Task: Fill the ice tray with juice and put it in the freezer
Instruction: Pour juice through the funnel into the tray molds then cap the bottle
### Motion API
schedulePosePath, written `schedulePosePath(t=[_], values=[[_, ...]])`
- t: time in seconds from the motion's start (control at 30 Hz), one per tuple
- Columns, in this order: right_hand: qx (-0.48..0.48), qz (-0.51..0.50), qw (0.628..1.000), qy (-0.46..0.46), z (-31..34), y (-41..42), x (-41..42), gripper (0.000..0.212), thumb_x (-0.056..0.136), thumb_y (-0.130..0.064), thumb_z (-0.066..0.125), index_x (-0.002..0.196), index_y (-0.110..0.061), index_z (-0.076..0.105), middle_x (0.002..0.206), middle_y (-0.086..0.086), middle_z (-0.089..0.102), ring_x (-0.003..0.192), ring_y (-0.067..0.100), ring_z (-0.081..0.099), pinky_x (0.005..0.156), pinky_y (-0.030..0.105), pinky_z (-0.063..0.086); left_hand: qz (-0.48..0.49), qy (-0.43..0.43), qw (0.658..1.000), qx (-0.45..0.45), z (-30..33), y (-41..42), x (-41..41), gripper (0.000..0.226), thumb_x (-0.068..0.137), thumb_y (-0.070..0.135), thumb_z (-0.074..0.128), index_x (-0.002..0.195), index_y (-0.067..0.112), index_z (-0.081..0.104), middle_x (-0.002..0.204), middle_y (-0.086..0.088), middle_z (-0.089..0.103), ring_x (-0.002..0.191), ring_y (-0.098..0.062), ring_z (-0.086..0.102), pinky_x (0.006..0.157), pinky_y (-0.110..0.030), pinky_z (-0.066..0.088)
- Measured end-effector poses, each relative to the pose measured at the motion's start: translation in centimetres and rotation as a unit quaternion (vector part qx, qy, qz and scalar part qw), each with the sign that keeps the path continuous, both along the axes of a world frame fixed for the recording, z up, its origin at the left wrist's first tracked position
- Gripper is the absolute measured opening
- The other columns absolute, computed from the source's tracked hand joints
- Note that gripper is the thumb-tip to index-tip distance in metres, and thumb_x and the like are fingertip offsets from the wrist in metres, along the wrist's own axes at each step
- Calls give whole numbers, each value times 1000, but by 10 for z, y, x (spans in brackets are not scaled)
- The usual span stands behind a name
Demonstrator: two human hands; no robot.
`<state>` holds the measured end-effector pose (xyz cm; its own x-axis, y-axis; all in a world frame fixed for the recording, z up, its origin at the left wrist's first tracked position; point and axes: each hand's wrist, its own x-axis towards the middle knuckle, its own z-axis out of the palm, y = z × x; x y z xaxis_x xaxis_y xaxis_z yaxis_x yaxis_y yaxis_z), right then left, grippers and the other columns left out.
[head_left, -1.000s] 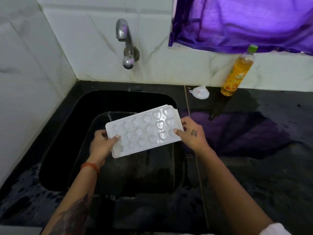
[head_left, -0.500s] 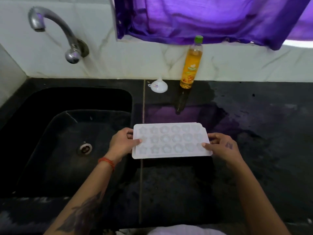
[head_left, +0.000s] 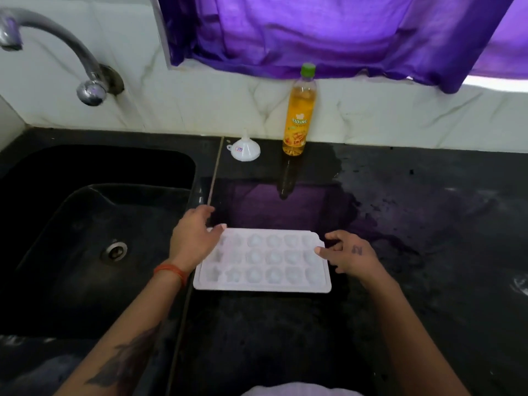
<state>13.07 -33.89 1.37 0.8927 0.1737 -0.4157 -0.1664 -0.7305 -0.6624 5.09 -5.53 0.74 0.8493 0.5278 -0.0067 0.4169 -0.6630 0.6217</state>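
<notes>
A white ice tray (head_left: 265, 261) with heart- and star-shaped moulds lies flat on the black counter (head_left: 414, 310), just right of the sink. Its moulds look empty. My left hand (head_left: 191, 238) hovers over the tray's left far corner, fingers spread, thumb at the far rim. My right hand (head_left: 348, 255) is at the tray's right end with loose fingers, one fingertip touching the edge. A bottle of orange juice (head_left: 298, 115) with a green cap stands upright against the back wall, beyond the tray.
A small white funnel (head_left: 245, 150) sits upside down left of the bottle. The black sink (head_left: 85, 224) lies to the left under a metal tap (head_left: 71, 52). A purple curtain (head_left: 314, 32) hangs above the wall. The counter looks wet.
The tray moved from over the sink to the right and now rests on the counter. Both hands have loosened from its ends.
</notes>
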Motion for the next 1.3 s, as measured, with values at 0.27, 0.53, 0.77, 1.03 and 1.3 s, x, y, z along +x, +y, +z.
schedulePosePath(t=[0.27, 0.53, 0.77, 1.03, 1.3], values=[[20, 60, 993, -95, 50, 54, 119, 61, 78, -42, 69, 131, -20, 47, 120, 8, 62, 112, 23, 57, 98, 35, 45, -217, 41, 969, 107, -4, -33, 113, 68, 86, 41, 61, 143, 17, 32, 146, -8, 39, 134, -27, 37, 109, -46, 34], [114, -62, 971, -201, 46, 139, 239, 104, 69, -41, 77, 146, -16, 12, 144, 16, 37, 131, 33, 38, 106, 45, 37, -281, 215, 919, 174, -64, -20, 141, 80, 87, 71, 22, 148, 33, -13, 156, 8, -25, 141, -25, -30, 105, -58, -23], [140, -99, 954, -248, 24, 156, 259, 77, 70, -39, 76, 128, -13, 33, 122, 12, 54, 111, 32, 53, 88, 40, 45, -278, 213, 919, 180, -65, -20, 141, 79, 87, 71, 21, 148, 33, -13, 156, 8, -25, 141, -24, -30, 104, -57, -25], [188, -93, 942, -263, 32, 101, 182, 73, 60, -38, 83, 119, -19, 44, 105, 0, 58, 100, 22, 59, 84, 35, 50, -254, 156, 954, 30, -41, -16, 143, 69, 89, 52, 52, 148, 32, 23, 160, 5, 7, 147, -25, -6, 112, -55, -13], [189, -61, 939, -282, 33, 55, 77, 76, 53, -44, 84, 118, -26, 48, 98, -11, 60, 89, 8, 60, 73, 23, 49, -230, -47, 899, -370, 38, -64, 119, 62, 84, 21, 68, 138, 28, 40, 145, 4, 41, 128, -18, 44, 105, -39, 42]])
